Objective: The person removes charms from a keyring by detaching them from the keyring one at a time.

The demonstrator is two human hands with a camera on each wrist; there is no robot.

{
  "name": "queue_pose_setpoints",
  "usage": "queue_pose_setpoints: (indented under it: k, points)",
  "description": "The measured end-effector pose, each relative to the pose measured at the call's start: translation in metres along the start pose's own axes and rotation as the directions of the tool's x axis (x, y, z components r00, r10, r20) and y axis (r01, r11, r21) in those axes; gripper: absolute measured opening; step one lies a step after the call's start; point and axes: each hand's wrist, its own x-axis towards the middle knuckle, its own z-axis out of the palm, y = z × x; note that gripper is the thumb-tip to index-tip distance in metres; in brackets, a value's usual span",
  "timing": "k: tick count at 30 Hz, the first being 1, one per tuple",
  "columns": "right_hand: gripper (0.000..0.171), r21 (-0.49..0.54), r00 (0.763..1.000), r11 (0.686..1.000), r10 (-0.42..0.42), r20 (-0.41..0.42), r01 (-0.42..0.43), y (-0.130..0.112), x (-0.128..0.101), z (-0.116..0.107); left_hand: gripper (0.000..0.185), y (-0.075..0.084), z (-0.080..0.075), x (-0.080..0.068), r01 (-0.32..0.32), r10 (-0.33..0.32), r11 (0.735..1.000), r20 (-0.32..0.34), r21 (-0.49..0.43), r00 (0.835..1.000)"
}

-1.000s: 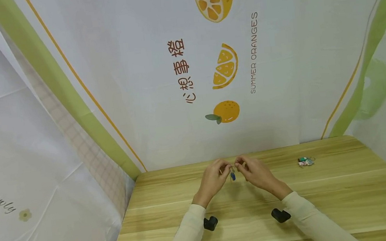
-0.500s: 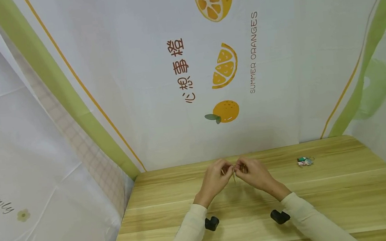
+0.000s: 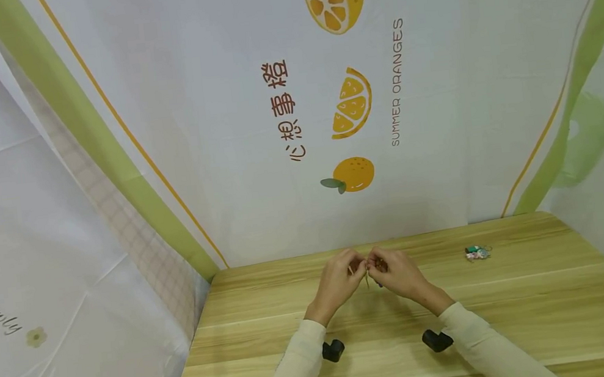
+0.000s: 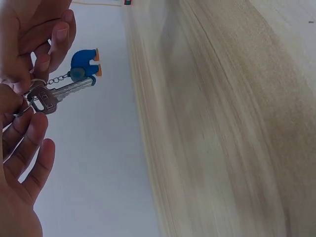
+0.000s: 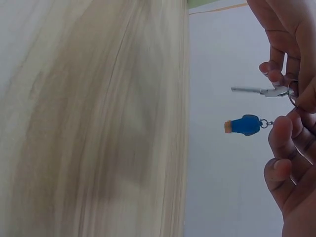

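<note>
My left hand [image 3: 338, 280] and right hand [image 3: 396, 272] meet fingertip to fingertip above the table. Between them they pinch a thin metal key ring [image 5: 289, 98]. A silver key [image 4: 70, 90] hangs from it, closer to the left hand in the right wrist view. Beside the key, a blue figure charm [image 5: 244, 125] with orange feet dangles on a short chain near my right fingers. The fingertips hide part of the ring, so I cannot tell whether its coil is spread.
Several small figure charms with a ring [image 3: 477, 253] lie on the wooden table [image 3: 387, 364] to the right. A white printed cloth [image 3: 261, 217] hangs behind the table. Black wrist camera mounts [image 3: 438, 340] sit below the wrists.
The hands were slightly apart a second ago, with the blue charm hanging by the left fingers. They have since come together, and the charm now hangs below the right fingers.
</note>
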Motion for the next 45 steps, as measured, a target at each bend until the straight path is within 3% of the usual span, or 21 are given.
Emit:
queue_pose_setpoints:
  k: [6,21,33,45]
  points:
    - [0.013,0.015,1.000,1.000,-0.008,-0.007,0.009,-0.0023,-0.0003,0.0018,0.007,-0.0010,-0.0008,-0.0011,0.034,-0.034,0.999,-0.001,0.013,0.999]
    - [0.017,0.032,0.997,0.998,-0.061,-0.036,0.062,0.0033,-0.0024,0.0043,0.008,-0.0018,-0.0027,-0.0021,0.048,-0.048,0.999,-0.007,0.004,0.999]
    - [0.012,0.041,1.000,0.999,0.003,-0.007,-0.003,0.0035,-0.0051,0.0028,0.009,-0.0016,-0.0040,-0.0015,0.051,-0.051,0.999,-0.009,-0.004,0.999]
    - [0.005,0.035,0.997,0.996,0.081,-0.002,-0.081,-0.0023,-0.0018,-0.0011,0.006,-0.0008,-0.0021,-0.0006,0.010,-0.011,1.000,-0.026,-0.017,1.000]
